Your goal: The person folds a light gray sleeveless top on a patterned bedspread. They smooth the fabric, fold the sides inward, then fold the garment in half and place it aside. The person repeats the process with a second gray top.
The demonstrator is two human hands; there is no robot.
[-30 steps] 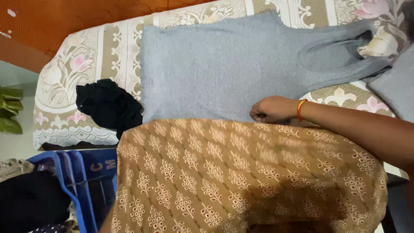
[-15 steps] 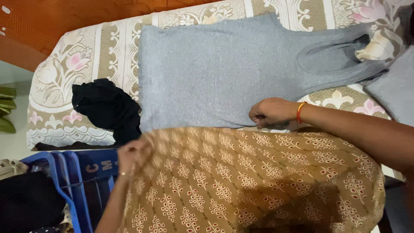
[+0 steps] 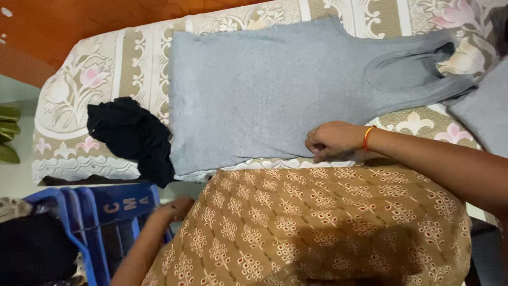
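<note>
Foreground: a mustard-brown patterned garment [image 3: 328,228], worn by the person, fills the lower frame from 4 to 7 o'clock.
Left hand: the left hand [image 3: 177,207] sits low at 8 o'clock, at the edge of the patterned cloth and just above a blue plastic crate [image 3: 114,212]; whether it is open or closed around anything cannot be told.
Crate: dark clothing lies heaped inside it at the lower left corner.
Right hand: the right hand [image 3: 332,140], an orange thread band at its wrist, comes in from 3 o'clock with fingers curled shut, pinching the near edge of a grey sleeveless vest [image 3: 264,90].
Vest: it lies spread flat and face up across the bed [image 3: 79,95], hem toward 9 o'clock, neck and arm openings toward 2 o'clock, covering most of the middle of the frame.
Handling: the knit looks light, soft and limp, likely to sag and crease wherever it is unsupported; the hem corners and shoulder straps seem the surest places to take hold, as the broad middle would only bunch.
Beside it: a crumpled black cloth [image 3: 132,137] touches the vest's hem end at 9 o'clock.
Far right: another grey fabric piece [image 3: 484,108] rests at 3 o'clock.
Beyond: a floral bedsheet covers the bed, with an orange wall [image 3: 79,26] at 11 o'clock.
</note>
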